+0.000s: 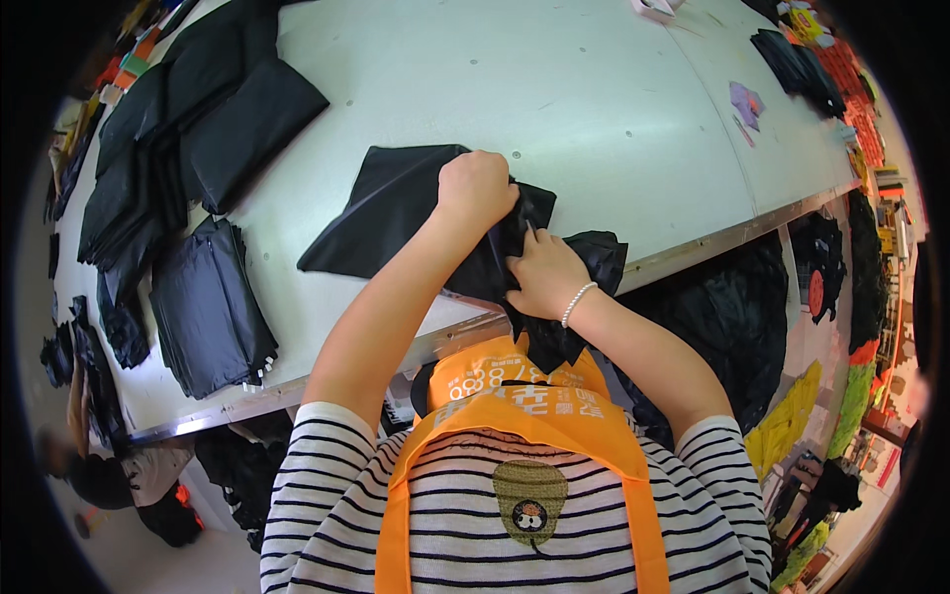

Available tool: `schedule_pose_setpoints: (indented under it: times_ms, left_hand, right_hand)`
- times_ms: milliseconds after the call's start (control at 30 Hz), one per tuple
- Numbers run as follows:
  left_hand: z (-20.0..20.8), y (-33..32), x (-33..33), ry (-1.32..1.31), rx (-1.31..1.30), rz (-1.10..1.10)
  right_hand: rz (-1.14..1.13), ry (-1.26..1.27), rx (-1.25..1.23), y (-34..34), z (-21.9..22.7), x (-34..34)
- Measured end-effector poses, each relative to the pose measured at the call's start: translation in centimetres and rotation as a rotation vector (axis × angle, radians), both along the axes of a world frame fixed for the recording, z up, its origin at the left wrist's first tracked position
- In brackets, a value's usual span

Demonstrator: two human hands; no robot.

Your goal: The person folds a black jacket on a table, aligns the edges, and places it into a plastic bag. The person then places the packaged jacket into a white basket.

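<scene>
In the head view, a thin, glossy black bag (396, 213) is spread flat near the table's (594, 109) near edge, its right end bunched. It is gripped by the clenched left hand (477, 186) and pinched by the right hand (544, 272), whose fingertips are hidden in folds. Folded black stacks (208, 307) lie left.

On the pale table (594, 109) to your left you see stacks of folded black cloth (203, 307), one pile overlapping another (188, 109). Purple scraps (747, 102) lie far right, near more black pieces (797, 69). Below the table's edge to your right hangs yellow fabric (787, 426).
</scene>
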State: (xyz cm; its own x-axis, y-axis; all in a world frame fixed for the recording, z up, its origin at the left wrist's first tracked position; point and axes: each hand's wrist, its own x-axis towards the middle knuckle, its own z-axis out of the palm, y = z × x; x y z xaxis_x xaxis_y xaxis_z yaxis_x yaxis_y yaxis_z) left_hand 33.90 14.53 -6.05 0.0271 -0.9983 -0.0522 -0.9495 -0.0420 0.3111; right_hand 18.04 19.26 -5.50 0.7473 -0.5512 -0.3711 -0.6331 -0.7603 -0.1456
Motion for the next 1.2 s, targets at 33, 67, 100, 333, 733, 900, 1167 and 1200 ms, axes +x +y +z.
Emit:
schedule_pose_setpoints:
  times_ms: [33, 67, 100, 333, 733, 900, 1167, 1200]
  left_hand:
    - [-0.6, -0.4, 0.1, -0.054, 0.018, -0.012]
    - [-1.0, -0.6, 0.0, -0.059, -0.029, -0.042]
    - [-0.8, -0.6, -0.5, -0.058, -0.070, -0.076]
    - [0.6, 7.8, -6.8, 0.194, -0.443, -0.520]
    - [-7.6, 12.7, 0.8, 0.704, -0.358, 0.004]
    - [-4.6, 11.5, -1.1, 0.662, -0.577, 0.028]
    - [-8.5, 13.9, -4.4, 1.365, -0.184, 0.517]
    - [-9.2, 13.5, -5.0, 1.547, -0.161, 0.609]
  right_hand:
    - [0.020, -0.006, -0.008, 0.1, -0.1, 0.1]
    - [0.061, 0.015, -0.010, 0.1, 0.0, 0.4]
    - [0.087, 0.066, 0.011, 0.1, 0.2, 0.7]
    - [-0.157, -0.326, -0.065, 0.0, -6.1, -2.8]
    - [-0.337, -1.008, -0.188, -3.5, -7.2, -5.0]
    - [-0.581, -1.132, -0.078, -4.4, -6.5, -2.9]
    - [-0.567, -1.043, -0.076, -8.0, -6.0, 0.6]
    - [-0.539, -0.889, 0.138, -8.8, -3.7, 1.4]
